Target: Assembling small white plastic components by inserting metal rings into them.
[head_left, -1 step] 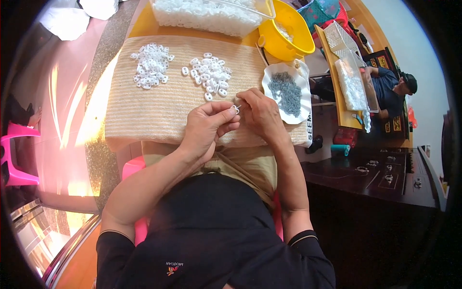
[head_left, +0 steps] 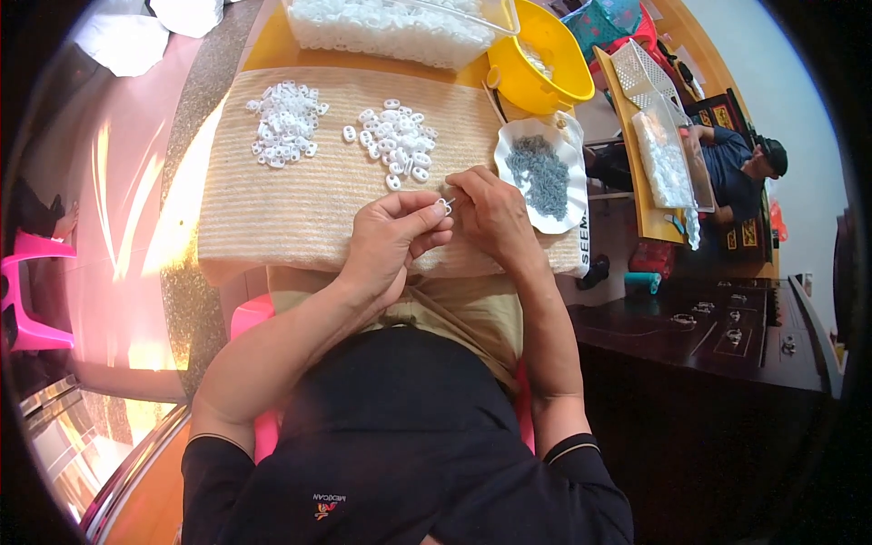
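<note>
My left hand pinches a small white plastic piece with holes between thumb and forefinger, above the near part of the striped towel. Close beside it on the right, my right hand has its fingertips pressed together at the piece's edge. What those right fingertips hold, if anything, is too small to make out. Beyond the hands lies a loose pile of white oval two-holed pieces. A second pile of white pieces is farther left. To the right, a white wavy-rimmed dish contains many tiny grey parts.
A clear bin full of white pieces and a yellow basin stand at the far edge. On the right a co-worker sits by another tray of white parts. A pink stool is at the left; a dark cabinet stands right.
</note>
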Demonstrator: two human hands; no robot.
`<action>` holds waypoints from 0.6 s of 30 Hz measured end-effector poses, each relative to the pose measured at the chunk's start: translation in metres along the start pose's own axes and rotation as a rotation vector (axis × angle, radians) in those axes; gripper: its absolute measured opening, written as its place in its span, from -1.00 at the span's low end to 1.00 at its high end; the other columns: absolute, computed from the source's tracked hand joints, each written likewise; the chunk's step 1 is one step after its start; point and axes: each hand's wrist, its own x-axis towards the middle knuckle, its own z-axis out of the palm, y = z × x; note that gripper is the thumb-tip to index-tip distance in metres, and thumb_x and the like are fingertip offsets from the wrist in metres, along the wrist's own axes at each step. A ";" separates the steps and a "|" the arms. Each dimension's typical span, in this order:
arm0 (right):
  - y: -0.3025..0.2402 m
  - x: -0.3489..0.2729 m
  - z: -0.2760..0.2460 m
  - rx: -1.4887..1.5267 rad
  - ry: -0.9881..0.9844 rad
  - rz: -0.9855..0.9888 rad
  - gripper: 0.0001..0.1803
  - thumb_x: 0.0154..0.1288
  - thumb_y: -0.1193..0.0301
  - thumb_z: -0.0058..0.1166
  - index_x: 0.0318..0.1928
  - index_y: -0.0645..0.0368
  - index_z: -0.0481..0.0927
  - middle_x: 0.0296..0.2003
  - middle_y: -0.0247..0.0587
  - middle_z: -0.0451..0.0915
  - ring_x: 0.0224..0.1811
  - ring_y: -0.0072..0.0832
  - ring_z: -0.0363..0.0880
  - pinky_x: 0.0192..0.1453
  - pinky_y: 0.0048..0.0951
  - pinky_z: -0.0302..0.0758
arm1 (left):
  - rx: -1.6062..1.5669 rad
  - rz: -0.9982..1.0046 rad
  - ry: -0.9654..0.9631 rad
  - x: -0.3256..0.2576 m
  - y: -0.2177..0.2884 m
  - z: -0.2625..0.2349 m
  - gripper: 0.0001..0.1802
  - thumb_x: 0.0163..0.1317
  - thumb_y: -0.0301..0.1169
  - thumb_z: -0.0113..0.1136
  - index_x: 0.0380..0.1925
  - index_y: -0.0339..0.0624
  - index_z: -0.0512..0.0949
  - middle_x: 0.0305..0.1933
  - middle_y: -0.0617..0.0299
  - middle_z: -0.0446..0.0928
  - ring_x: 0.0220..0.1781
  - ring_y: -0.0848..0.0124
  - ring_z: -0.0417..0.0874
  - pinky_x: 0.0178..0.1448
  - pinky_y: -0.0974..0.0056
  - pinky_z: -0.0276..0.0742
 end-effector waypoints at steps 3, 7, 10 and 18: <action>0.001 0.000 0.000 0.017 -0.019 -0.029 -0.82 0.18 0.52 0.07 -0.18 0.18 0.57 -0.27 -0.10 0.56 -0.25 -0.13 0.58 -0.20 -0.26 0.51 | -0.004 -0.002 0.007 0.001 -0.001 -0.001 -0.85 0.23 -0.56 0.19 -0.19 -0.31 0.53 -0.29 0.19 0.59 -0.27 0.45 0.66 -0.15 0.38 0.68; -0.002 0.001 -0.004 0.024 -0.086 -0.011 -0.79 0.18 0.50 0.09 -0.14 0.16 0.58 -0.28 -0.09 0.56 -0.22 -0.12 0.58 -0.17 -0.25 0.51 | 0.006 -0.002 0.012 0.001 -0.001 -0.001 -0.84 0.23 -0.56 0.19 -0.19 -0.32 0.53 -0.29 0.19 0.59 -0.27 0.45 0.66 -0.15 0.39 0.68; -0.003 0.002 -0.007 0.037 -0.126 0.023 -0.77 0.18 0.51 0.09 -0.12 0.17 0.58 -0.28 -0.08 0.57 -0.22 -0.12 0.58 -0.16 -0.27 0.51 | -0.003 -0.010 0.011 0.002 -0.001 -0.002 -0.84 0.23 -0.56 0.19 -0.19 -0.32 0.53 -0.29 0.19 0.59 -0.27 0.45 0.66 -0.15 0.39 0.68; 0.002 -0.005 -0.021 0.376 -0.140 0.205 -0.69 0.16 0.51 0.19 -0.05 0.24 0.58 -0.33 -0.08 0.60 -0.31 -0.34 0.57 -0.15 -0.43 0.48 | 0.034 -0.020 0.038 0.003 0.000 -0.002 -0.84 0.22 -0.55 0.20 -0.19 -0.30 0.54 -0.29 0.19 0.60 -0.27 0.45 0.66 -0.16 0.40 0.68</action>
